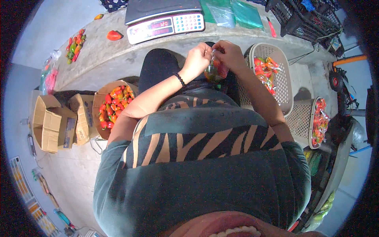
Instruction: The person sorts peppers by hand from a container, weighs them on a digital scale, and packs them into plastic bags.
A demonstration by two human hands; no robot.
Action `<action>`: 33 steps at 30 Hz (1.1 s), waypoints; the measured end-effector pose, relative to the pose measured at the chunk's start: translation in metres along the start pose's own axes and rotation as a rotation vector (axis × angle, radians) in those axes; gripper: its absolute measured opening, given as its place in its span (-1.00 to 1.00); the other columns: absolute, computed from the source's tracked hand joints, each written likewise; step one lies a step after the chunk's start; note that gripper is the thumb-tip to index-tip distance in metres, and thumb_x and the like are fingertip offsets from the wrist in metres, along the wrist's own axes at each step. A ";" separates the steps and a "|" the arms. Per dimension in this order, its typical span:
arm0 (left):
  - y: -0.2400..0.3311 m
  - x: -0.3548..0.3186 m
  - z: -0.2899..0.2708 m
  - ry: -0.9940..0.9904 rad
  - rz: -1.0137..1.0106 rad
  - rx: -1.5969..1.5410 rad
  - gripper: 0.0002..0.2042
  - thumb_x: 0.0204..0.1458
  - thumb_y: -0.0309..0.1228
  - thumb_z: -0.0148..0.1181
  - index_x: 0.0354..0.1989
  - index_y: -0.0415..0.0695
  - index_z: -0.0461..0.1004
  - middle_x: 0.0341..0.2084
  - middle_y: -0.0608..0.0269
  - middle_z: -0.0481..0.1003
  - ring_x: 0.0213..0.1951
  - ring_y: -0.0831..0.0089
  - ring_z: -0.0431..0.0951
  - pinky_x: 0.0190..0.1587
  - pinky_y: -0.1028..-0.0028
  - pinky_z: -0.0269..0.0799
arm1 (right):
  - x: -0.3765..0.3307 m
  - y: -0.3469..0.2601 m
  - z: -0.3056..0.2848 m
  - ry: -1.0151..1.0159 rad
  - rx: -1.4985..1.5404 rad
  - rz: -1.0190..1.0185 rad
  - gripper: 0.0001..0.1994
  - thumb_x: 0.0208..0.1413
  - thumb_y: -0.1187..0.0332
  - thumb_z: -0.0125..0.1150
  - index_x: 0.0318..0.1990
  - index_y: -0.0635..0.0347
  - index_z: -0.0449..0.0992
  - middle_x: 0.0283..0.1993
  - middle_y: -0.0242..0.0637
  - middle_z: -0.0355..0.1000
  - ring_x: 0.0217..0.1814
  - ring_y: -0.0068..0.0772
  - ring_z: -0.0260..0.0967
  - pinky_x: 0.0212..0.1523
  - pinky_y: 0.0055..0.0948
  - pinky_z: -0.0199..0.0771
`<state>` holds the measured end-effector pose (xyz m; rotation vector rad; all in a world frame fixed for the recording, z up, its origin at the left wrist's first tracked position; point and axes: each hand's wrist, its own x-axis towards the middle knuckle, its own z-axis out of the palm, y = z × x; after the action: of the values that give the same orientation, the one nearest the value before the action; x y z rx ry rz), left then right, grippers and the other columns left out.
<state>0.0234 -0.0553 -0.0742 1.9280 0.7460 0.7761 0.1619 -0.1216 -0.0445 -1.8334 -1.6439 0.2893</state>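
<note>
Over my lap hangs a see-through plastic bag (215,73) with red and green peppers inside. My left hand (197,60) and my right hand (229,57) pinch its gathered top between fingers and thumbs, close together. A dark bead bracelet circles my left wrist. To my left, red and orange peppers (114,103) fill an open cardboard box (96,112). By my right forearm, a beige plastic basket (289,85) holds bagged peppers (266,71). Another beige basket (302,118) behind it is heaped with more bagged peppers (319,122).
On the concrete counter (106,53) ahead stand a digital scale (166,27), a pile of small peppers (75,47) and a single red pepper (114,35). Green plastic bags (246,15) and a red-handled knife (272,29) lie right of it. Black crates (300,19) stand far right; cardboard boxes (53,124) left.
</note>
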 end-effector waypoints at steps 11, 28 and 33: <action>-0.009 0.001 0.005 -0.162 -0.260 -0.902 -0.76 -0.06 -0.67 -0.03 -0.19 -0.29 0.15 -0.51 0.20 0.38 -0.48 0.49 0.40 -0.43 0.58 0.34 | -0.006 0.001 -0.002 -0.022 -0.128 -0.079 -0.85 -0.08 0.32 0.08 -0.34 0.11 0.45 -0.40 -0.23 0.34 -0.35 -0.18 0.37 -0.36 -0.31 0.35; 0.003 0.001 -0.021 -0.240 -0.156 -0.316 -0.89 0.02 -0.48 0.01 -0.32 -0.24 0.35 -0.49 0.16 0.44 -0.39 0.43 0.48 -0.33 0.48 0.41 | -0.009 0.024 0.026 0.083 0.355 -0.108 -0.83 -0.14 0.63 0.04 -0.39 0.19 0.51 -0.43 -0.37 0.32 -0.38 -0.53 0.31 -0.33 -0.58 0.29; -0.013 0.005 -0.010 -0.069 0.264 0.250 -0.88 -0.03 -0.43 -0.01 -0.39 -0.24 0.32 -0.52 -0.01 0.41 -0.41 0.19 0.46 -0.33 0.31 0.33 | -0.008 0.024 0.023 0.016 0.366 -0.012 -0.81 -0.15 0.65 0.01 -0.38 0.22 0.50 -0.39 -0.36 0.34 -0.29 -0.52 0.32 -0.22 -0.61 0.28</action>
<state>0.0164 -0.0414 -0.0803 2.3000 0.5738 0.7991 0.1669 -0.1225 -0.0784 -1.5446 -1.4774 0.5316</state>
